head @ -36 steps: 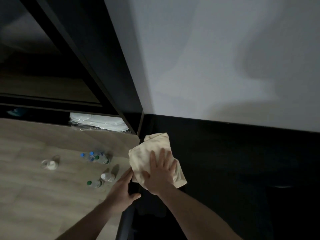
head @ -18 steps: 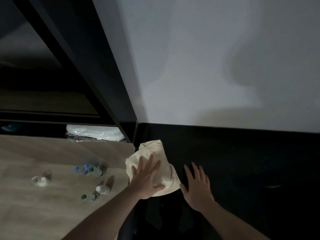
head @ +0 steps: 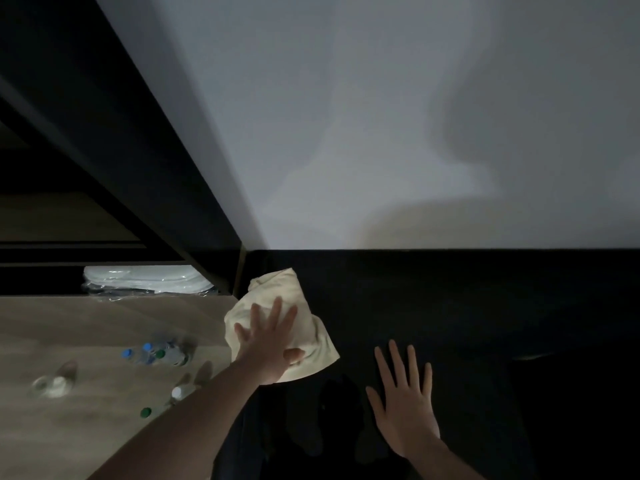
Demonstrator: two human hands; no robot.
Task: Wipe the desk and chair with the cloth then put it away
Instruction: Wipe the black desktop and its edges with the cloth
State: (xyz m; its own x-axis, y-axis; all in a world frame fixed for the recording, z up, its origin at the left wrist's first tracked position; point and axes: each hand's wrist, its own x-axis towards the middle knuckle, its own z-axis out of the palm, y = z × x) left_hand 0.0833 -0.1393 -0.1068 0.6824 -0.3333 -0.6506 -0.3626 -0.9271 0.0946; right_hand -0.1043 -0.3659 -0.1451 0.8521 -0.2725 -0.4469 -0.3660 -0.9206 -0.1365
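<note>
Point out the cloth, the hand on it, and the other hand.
cloth (head: 313,336): head view, bare fabric right of the fingers.
left hand (head: 272,346): head view, back of the hand pressing the cloth.
right hand (head: 405,408): head view, back of the hand, flat on the dark desk.

Two hands are in view — the left hand (head: 268,344) and the right hand (head: 403,400). One cream cloth (head: 311,327) lies on one black desk (head: 450,306). On the floor, roughly five bottles (head: 156,355) — blur makes the count uncertain — and one white packet (head: 145,280).
</note>
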